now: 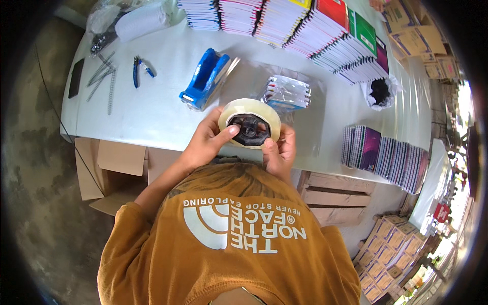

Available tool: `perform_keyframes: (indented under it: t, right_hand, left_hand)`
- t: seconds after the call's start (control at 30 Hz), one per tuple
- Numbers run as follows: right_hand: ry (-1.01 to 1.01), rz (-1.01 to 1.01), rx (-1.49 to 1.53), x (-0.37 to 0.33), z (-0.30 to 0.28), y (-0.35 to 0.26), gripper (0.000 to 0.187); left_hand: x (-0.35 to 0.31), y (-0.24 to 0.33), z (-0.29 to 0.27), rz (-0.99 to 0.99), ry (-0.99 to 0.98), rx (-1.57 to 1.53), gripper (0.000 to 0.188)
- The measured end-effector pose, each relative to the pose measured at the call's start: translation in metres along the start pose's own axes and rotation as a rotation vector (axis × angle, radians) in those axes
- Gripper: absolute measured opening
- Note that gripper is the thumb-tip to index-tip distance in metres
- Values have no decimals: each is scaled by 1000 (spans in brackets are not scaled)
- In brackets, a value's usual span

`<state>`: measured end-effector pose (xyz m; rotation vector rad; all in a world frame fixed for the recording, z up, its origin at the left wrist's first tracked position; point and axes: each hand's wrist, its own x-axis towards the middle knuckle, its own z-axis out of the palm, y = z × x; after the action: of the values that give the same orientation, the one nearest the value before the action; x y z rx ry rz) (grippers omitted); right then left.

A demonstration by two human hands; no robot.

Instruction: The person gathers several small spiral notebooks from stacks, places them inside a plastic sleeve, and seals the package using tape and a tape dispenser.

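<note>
A roll of clear tape (274, 118) with a black hub (249, 130) in its core is held up over the table's near edge. My left hand (207, 133) grips its left side, the thumb pressed on the hub. On the other side my right hand (281, 151) closes on the roll's lower right rim. Just beyond the roll stands a blue tape dispenser (206, 78). To its right lies a stack of notebooks (287, 92) in clear plastic wrap, partly behind the roll.
Tall rows of spiral notebooks (284, 23) line the table's far side; more notebooks (384, 152) stand at the right. Wire coils (111, 89), blue pliers (136, 72) and a phone (76, 78) lie at the left. Below the edge sits an open cardboard box (119, 160).
</note>
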<state>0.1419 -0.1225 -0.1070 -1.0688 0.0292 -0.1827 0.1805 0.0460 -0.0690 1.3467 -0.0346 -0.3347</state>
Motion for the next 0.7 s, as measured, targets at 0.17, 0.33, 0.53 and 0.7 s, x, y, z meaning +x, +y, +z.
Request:
perform_keyframes:
  t: [0.17,0.33,0.53,0.7]
  right_hand:
    - [-268,276,-55,18,0,-18,38]
    - [-231,181,221,14,8,5,36]
    - [-268,194,349,16,10,21,35]
    - [-296,280,207,25,9,11,46]
  left_hand:
    - [-7,17,-28,-130,-219,173,36]
    - [-9,24,-9,50,65,-108,32]
    - [-20,7,-14,94,158,129,27]
    - [-26,9,-15,124,307,437,29]
